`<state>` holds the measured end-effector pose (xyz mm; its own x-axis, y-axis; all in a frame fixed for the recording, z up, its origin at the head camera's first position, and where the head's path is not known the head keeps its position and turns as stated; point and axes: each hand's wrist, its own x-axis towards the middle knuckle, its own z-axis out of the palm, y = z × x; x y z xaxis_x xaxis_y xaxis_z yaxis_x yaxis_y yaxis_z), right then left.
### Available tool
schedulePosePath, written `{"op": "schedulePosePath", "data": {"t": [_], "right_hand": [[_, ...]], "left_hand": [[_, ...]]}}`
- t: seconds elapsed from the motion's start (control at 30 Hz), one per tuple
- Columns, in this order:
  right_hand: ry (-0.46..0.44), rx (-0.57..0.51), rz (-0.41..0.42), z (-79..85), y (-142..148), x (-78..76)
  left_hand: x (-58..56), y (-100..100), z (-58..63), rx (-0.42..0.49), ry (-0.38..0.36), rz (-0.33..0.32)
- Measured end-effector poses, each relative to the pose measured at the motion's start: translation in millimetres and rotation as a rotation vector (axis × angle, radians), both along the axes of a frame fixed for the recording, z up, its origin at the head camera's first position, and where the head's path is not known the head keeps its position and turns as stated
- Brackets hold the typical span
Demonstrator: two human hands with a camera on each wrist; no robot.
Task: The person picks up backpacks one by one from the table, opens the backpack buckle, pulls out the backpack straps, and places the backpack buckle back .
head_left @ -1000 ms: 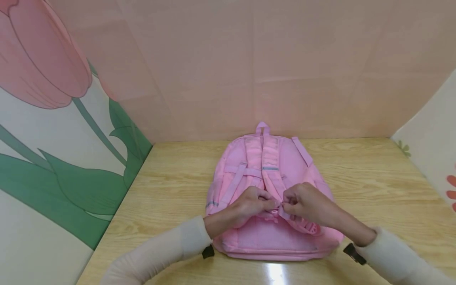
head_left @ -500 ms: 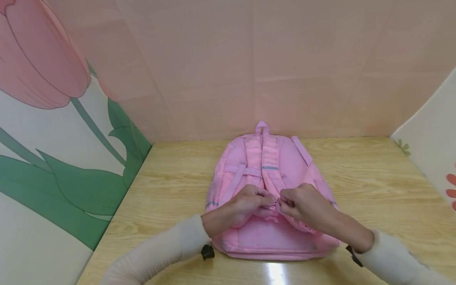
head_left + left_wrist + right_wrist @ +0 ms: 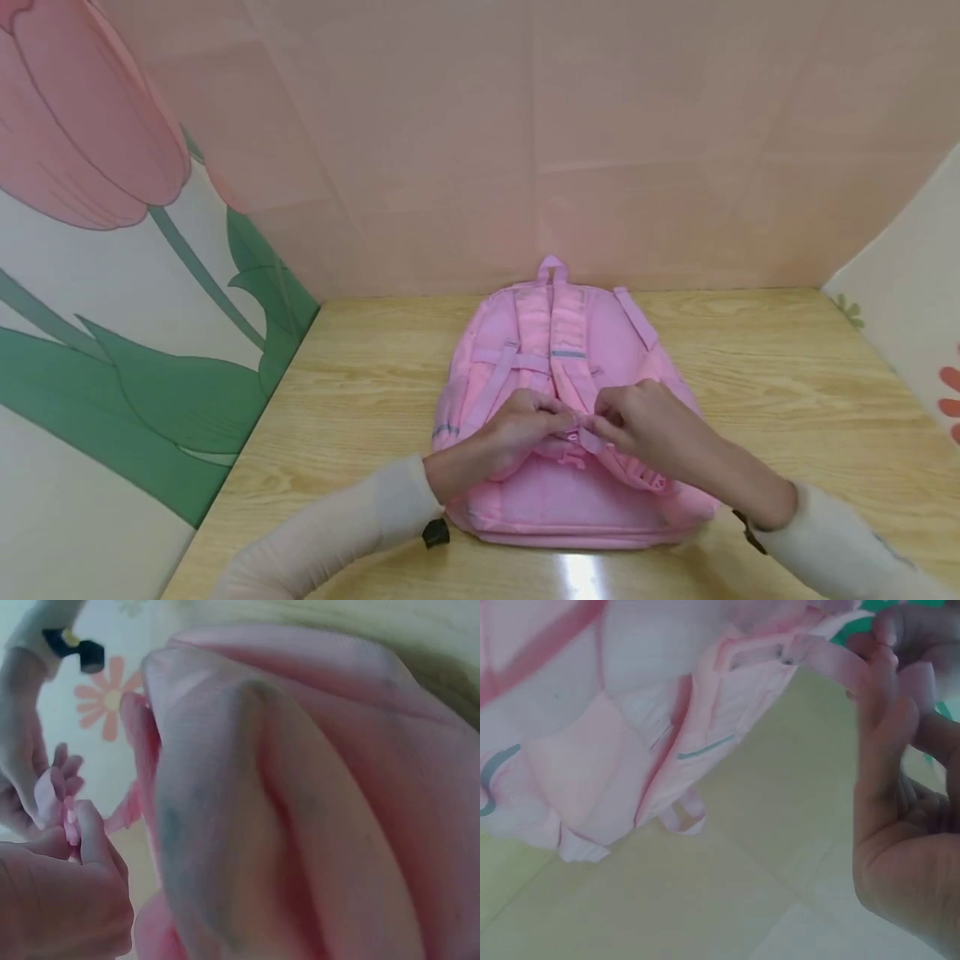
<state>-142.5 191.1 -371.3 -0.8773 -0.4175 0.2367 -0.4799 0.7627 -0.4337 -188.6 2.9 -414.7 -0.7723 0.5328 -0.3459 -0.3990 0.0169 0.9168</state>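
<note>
A pink backpack (image 3: 570, 508) lies on the table with its shoulder straps (image 3: 570, 325) facing up. Over its lower middle, my left hand (image 3: 525, 425) pinches a small pink plastic buckle (image 3: 71, 821), mostly covered by the fingers. Right beside it, my right hand (image 3: 652, 425) pinches the pink webbing strap (image 3: 590, 440) at that buckle between thumb and fingers. The right wrist view shows this webbing (image 3: 832, 661) running from a shoulder strap to the fingertips. Another pink buckle piece (image 3: 572, 460) hangs just below the left fingers.
Around the backpack stretches a wood-grain table (image 3: 787, 375). Behind it rises a pinkish-brown wall (image 3: 525, 150), with a tulip-painted panel (image 3: 187, 358) on the left and a pale flowered panel (image 3: 922, 275) on the right. A further pink buckle (image 3: 654, 481) lies by the right wrist.
Both hands stay at the buckle with small finger movements. My right hand has shifted slightly, and the webbing end shows below its fingers again. The backpack stays in place.
</note>
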Motion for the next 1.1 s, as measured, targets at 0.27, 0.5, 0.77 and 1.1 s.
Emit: {"op": "schedulePosePath", "data": {"t": [0.27,0.5,0.77,1.1], "right_hand": [[-0.189,0.013,0.026,7.3,2.0,-2.0],[-0.189,0.020,0.023,2.6,1.4,-0.9],[-0.145,0.004,0.021,0.3,0.5,2.5],[-0.007,-0.059,0.002,-6.3,-5.0,5.0]], "left_hand": [[7.2,3.4,2.0,-0.094,0.174,0.005],[11.4,4.5,3.6,-0.156,0.278,0.019],[9.2,3.9,-0.6,-0.101,0.172,0.011],[5.2,0.2,-3.8,-0.012,-0.009,0.007]]}}
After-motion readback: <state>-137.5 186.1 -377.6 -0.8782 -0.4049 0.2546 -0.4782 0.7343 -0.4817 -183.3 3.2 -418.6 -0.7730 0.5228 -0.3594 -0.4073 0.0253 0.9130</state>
